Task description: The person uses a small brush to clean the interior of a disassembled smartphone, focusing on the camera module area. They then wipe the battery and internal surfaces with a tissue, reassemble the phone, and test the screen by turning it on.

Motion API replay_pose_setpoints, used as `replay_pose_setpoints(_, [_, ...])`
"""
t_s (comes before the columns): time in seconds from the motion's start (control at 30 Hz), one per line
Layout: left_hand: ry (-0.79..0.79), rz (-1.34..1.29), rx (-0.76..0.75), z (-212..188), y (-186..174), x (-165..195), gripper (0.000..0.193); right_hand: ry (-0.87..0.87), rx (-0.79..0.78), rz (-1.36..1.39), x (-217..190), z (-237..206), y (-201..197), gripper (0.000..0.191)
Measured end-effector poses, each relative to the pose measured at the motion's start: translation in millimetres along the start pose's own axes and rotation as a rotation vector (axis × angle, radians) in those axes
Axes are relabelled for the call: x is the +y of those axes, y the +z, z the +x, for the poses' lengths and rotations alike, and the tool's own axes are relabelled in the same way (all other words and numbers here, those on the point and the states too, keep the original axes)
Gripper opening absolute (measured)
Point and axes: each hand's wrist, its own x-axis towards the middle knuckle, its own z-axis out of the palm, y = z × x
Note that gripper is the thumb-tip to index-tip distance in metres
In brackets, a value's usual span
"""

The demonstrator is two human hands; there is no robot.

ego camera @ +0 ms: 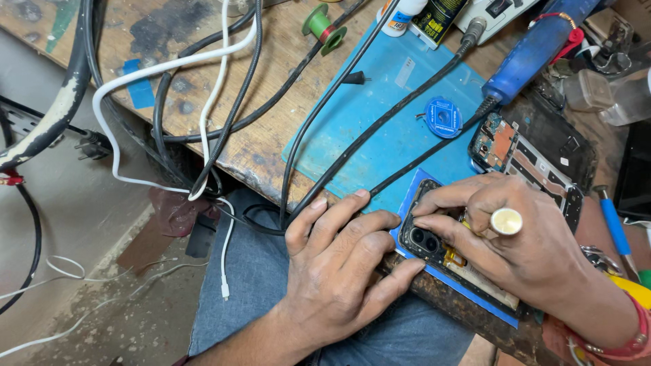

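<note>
Your left hand (339, 264) lies flat, fingers spread and nearly straight, pressing on the near table (271, 146) edge and the left end of the phone (444, 254). It grips nothing; it looks like a brace to keep the phone from sliding.

Your right hand (522, 237), with a ring (506, 221), is curled over the phone's middle, fingertips pinching down near the camera block. I can't tell whether they hold a small part or only press.

The phone lies back-open at the near table edge, half over a blue mat (380, 122), angled toward the near right corner. Blue frame, dual lens at the left end, yellow flex and a pale battery area showing under your fingers. Its far end is hidden by your wrist.

A second opened phone (536, 152) sits just beyond your right hand, board exposed. A solder wick reel (443, 116) is on the mat's far side. Black cables (352, 135) cross the mat diagonally and run under your left fingertips. A blue tool (536, 51) lies at the far right.
</note>
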Motion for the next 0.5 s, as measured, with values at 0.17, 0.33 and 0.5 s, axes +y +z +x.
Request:
replay_pose_setpoints(0.17, [0.000, -0.004, -0.003, -0.8, 0.2, -1.3, 0.027, 0.077, -0.030, -0.055, 3.8, 1.3, -1.2, 0.045])
replay_pose_setpoints(0.33, [-0.002, -0.009, -0.004, 0.3, -1.7, -0.4, 0.028, 0.335, -0.088, -0.153, 7.3, -5.4, -5.7, 0.045])
replay_pose_setpoints(0.5, [-0.004, -0.006, -0.004, 0.3, -2.5, -0.2, 0.028, 0.237, -0.032, -0.035, 0.1, -0.9, -8.7, 0.036])
